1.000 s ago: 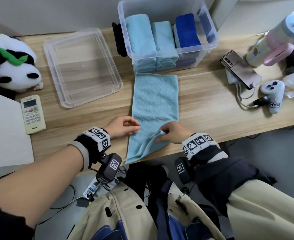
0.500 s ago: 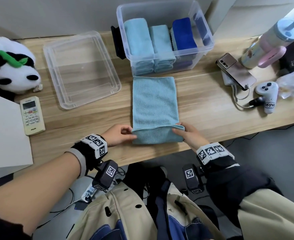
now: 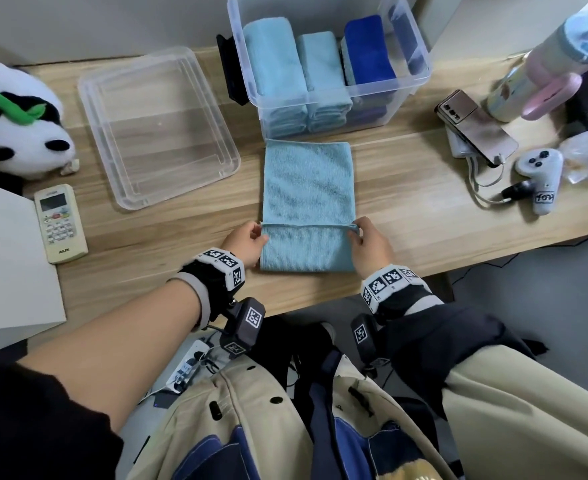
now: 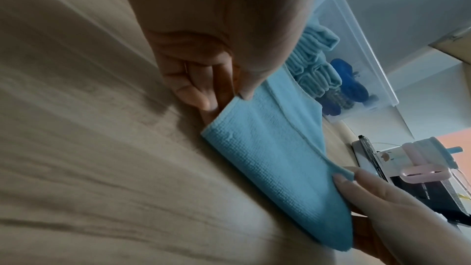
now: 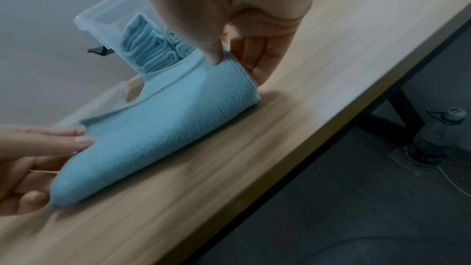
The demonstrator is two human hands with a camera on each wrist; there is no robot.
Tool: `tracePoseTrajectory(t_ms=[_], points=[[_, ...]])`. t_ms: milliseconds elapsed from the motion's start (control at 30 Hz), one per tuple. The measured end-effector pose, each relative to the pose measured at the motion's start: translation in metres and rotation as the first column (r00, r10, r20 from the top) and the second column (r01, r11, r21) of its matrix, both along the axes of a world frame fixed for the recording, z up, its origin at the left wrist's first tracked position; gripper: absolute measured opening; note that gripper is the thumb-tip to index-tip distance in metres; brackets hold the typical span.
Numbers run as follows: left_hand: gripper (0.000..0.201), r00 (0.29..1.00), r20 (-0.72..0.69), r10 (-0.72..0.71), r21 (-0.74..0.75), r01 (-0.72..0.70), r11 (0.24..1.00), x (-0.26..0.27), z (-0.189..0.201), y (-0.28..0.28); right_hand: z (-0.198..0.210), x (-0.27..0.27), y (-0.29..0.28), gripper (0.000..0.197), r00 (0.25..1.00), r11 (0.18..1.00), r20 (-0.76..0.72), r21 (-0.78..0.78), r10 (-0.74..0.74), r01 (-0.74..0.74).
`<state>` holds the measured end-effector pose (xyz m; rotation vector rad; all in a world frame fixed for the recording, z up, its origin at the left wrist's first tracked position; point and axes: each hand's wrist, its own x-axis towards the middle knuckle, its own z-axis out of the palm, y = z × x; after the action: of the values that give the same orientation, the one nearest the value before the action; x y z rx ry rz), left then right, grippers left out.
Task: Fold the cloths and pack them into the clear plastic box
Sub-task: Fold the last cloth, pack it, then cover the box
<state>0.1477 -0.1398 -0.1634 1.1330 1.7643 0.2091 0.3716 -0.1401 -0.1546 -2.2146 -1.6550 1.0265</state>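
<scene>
A light blue cloth (image 3: 308,188) lies lengthwise on the wooden desk in front of the clear plastic box (image 3: 420,74). Its near end is folded over away from me into a flap (image 3: 304,247). My left hand (image 3: 247,239) pinches the flap's left corner (image 4: 237,100) between thumb and fingers. At the flap's right corner (image 5: 221,61) my right hand (image 3: 367,240) pinches in the same way. Several folded light blue cloths (image 3: 272,64) and a dark blue one (image 3: 368,50) stand in the box.
The box's clear lid (image 3: 157,126) lies upturned at the left. A panda toy (image 3: 15,123) and a remote (image 3: 60,223) sit further left. A phone (image 3: 476,126), controller (image 3: 540,178) and bottle (image 3: 542,71) are at the right. The desk edge (image 3: 320,296) runs just behind the fold.
Both hands lifted the cloth's hanging near end onto the desk and carried it away from me, so the folded flap has grown longer.
</scene>
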Motion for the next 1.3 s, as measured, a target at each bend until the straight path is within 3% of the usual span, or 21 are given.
tracePoseTrajectory(t_ms=[100,200,267,333,400,467,567,667,733,833,900,967,1033,1133,1200,1300], points=[[0.009,0.998,-0.061,0.028,0.009,-0.028,1.000,0.001,-0.003,0.001,-0.002,-0.003,0.005,0.027,0.998,0.997,0.056,-0.069,-0.019,0.023],[0.027,0.993,-0.080,0.086,0.004,-0.086,0.996,0.002,-0.007,0.002,-0.001,-0.006,0.007,0.027,0.995,0.992,0.069,-0.098,-0.068,0.074],[0.028,0.990,-0.063,0.123,-0.019,-0.124,0.992,0.002,-0.007,0.002,0.004,-0.008,0.006,0.033,0.992,0.996,0.094,0.040,-0.084,0.080],[0.028,0.986,-0.031,0.163,-0.043,-0.164,0.985,0.002,-0.006,0.003,0.008,-0.010,0.003,0.032,0.993,0.966,0.120,0.254,0.022,-0.052],[0.028,0.980,0.001,0.201,-0.066,-0.201,0.977,0.002,-0.006,0.004,0.010,-0.011,-0.002,0.028,0.953,0.899,0.105,0.314,0.285,-0.304],[0.029,0.975,0.035,0.218,-0.088,-0.214,0.973,0.001,-0.005,0.006,0.008,-0.010,-0.011,0.035,0.837,0.802,0.146,0.240,0.528,-0.547],[0.028,0.973,0.082,0.214,-0.161,-0.199,0.967,-0.002,-0.001,0.007,0.000,-0.009,-0.023,0.051,0.736,0.741,0.268,0.102,0.622,-0.664],[0.026,0.966,0.144,0.215,-0.244,-0.176,0.954,-0.005,0.007,0.007,-0.002,-0.010,-0.026,0.044,0.750,0.760,0.312,0.115,0.583,-0.639],[0.026,0.978,0.134,0.158,-0.138,-0.140,0.981,-0.005,0.013,0.008,0.001,-0.013,-0.023,0.032,0.783,0.779,0.306,0.168,0.542,-0.604],[0.040,0.994,0.054,-0.099,0.186,0.087,0.979,-0.009,0.024,0.012,0.013,-0.017,-0.012,0.028,0.810,0.793,0.272,0.201,0.519,-0.576],[0.045,0.934,0.145,-0.326,0.163,0.302,0.939,-0.009,0.032,0.011,0.024,-0.019,-0.002,0.025,0.824,0.815,0.230,0.159,0.519,-0.557],[0.052,0.878,0.145,-0.456,0.092,0.447,0.890,-0.008,0.031,0.011,0.034,-0.020,0.006,0.027,0.840,0.834,0.179,0.129,0.512,-0.536],[0.047,0.894,0.110,-0.434,0.106,0.424,0.899,-0.010,0.023,0.011,0.039,-0.019,0.013,0.027,0.845,0.842,0.149,0.103,0.513,-0.530],[0.020,0.948,0.148,-0.280,0.152,0.258,0.954,-0.013,0.016,0.010,0.035,-0.011,0.025,0.020,0.905,0.900,0.039,0.097,0.423,-0.425],[0.021,0.972,0.138,-0.192,0.150,0.171,0.974,-0.016,0.011,0.009,0.031,-0.002,0.032,0.025,0.955,0.955,-0.076,0.100,0.287,-0.280],[0.024,0.985,0.159,-0.063,0.176,0.034,0.984,-0.018,0.008,0.009,0.024,0.009,0.036,0.028,0.960,0.983,-0.218,-0.011,0.174,-0.181]])
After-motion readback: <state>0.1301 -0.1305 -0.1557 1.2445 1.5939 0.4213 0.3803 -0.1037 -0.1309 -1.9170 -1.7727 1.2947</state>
